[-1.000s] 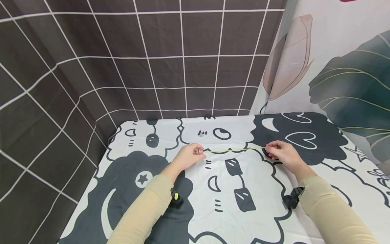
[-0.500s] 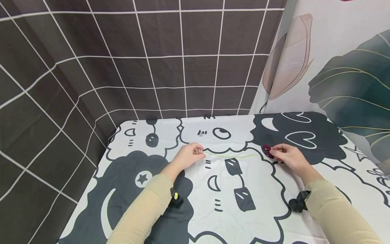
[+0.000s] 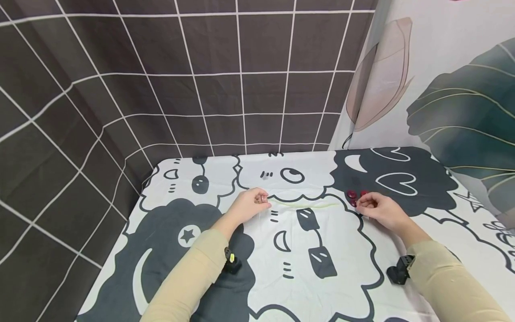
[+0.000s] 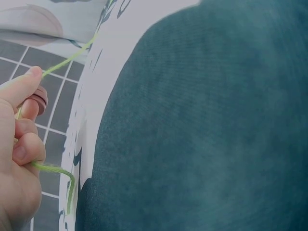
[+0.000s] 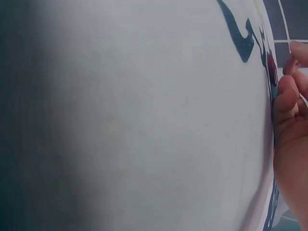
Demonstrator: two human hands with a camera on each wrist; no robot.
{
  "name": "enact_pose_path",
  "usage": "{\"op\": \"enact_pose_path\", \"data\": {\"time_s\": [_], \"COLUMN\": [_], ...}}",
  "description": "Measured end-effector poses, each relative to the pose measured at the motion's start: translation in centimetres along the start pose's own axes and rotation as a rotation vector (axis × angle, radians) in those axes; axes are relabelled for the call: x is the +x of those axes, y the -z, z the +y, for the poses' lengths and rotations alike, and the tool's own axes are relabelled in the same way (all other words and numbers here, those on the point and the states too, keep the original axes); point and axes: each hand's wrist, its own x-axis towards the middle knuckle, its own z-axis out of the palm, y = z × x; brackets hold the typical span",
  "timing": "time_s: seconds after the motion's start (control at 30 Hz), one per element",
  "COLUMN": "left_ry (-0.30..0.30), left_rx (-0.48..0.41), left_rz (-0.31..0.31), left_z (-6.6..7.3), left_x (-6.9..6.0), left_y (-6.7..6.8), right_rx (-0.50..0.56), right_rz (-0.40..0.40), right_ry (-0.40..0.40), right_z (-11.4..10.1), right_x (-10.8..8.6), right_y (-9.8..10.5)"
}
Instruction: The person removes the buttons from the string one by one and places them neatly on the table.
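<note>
In the head view, the left hand [image 3: 249,206] pinches a yellow-green string [image 3: 306,205], which trails right across the cloth. Several round pinkish pieces [image 4: 40,99] sit at the fingers of the left hand [image 4: 21,144] in the left wrist view; the string [image 4: 65,62] passes up from the thumb and out below the curled fingers. By a few dark red round pieces [image 3: 352,194], the right hand [image 3: 382,211] hovers low with fingers loosely bent, nothing seen in them. A dark red piece [image 5: 272,70] lies beside the right hand [image 5: 292,120] in the right wrist view.
A black-and-white patterned cloth [image 3: 297,290] covers the surface. Behind it and at the left hangs a dark grid-patterned curtain [image 3: 213,94]; a leaf-patterned curtain [image 3: 434,58] hangs at the right. Both wrists wear small black devices.
The right hand has let go of the string's right end and moved slightly right and down, uncovering dark red pieces. The string has sagged onto the cloth. The left hand has stayed in place.
</note>
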Motion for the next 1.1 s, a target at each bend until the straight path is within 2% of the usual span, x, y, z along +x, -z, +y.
{"op": "enact_pose_path", "data": {"time_s": [0.47, 0.67, 0.83, 1.1], "left_ry": [-0.004, -0.003, -0.006, 0.009], "left_rx": [-0.003, 0.001, 0.000, -0.004], "left_rz": [0.000, -0.007, -0.001, -0.008], "left_z": [-0.11, -0.15, -0.12, 0.06], "left_x": [-0.01, -0.02, 0.08, -0.01], "left_y": [-0.16, -0.08, 0.07, 0.05], "right_rx": [-0.088, -0.131, -0.173, -0.159], "right_rz": [0.006, -0.017, -0.016, -0.010], "right_ry": [0.107, 0.088, 0.118, 0.134], "right_z": [0.22, -0.06, -0.39, -0.09], "right_x": [-0.21, -0.11, 0.09, -0.08], "right_y": [-0.48, -0.44, -0.43, -0.74]}}
